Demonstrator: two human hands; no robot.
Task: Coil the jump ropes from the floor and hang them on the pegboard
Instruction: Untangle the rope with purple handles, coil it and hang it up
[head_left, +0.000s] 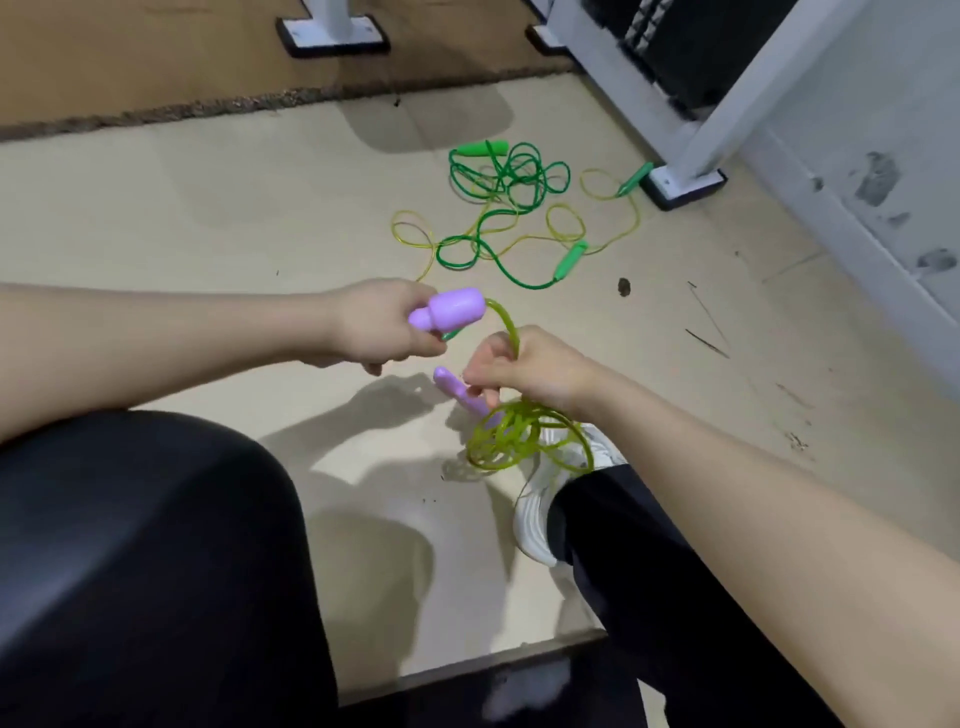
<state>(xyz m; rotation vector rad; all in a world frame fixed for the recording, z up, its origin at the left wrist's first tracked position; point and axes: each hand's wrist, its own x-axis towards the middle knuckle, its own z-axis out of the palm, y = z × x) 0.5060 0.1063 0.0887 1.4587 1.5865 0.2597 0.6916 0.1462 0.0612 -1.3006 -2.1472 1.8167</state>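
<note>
Left hand (382, 325) gripped a purple handle (452, 310); right hand (530, 366) clenched the coiled lime rope (519, 436) and second handle (460, 389).

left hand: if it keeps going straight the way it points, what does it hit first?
Probably the yellow-green cord arching from the purple handle that the left hand holds; just beyond is the right hand. Depth is unclear, so it might pass above the right hand.

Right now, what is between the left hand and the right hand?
In the head view, a short curved stretch of yellow-green rope runs from the purple handle in the left hand to the right hand.
</note>
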